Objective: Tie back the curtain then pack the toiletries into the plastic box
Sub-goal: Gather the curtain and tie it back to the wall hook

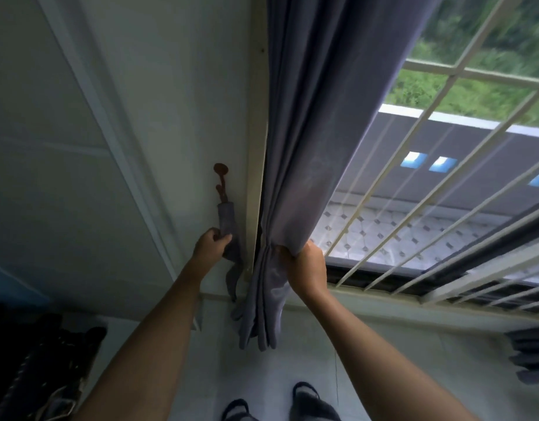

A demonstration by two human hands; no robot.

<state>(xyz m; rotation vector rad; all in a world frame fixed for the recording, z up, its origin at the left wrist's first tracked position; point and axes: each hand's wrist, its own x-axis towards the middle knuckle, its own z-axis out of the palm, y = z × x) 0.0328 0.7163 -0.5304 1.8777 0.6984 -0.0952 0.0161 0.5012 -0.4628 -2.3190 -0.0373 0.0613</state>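
A grey-purple curtain (316, 123) hangs at the left side of the window, gathered into folds. My right hand (307, 268) grips the bunched curtain near its lower part. A matching fabric tieback strap (227, 220) hangs from a rusty wall hook (220, 174) left of the window frame. My left hand (212, 246) grips the strap just below the hook. No toiletries or plastic box are in view.
A barred window (429, 183) fills the right side, with its sill (383, 302) below. A white panelled wall (110, 147) is to the left. Dark clutter (40, 369) lies at the lower left. My feet in slippers (304, 399) stand on a pale floor.
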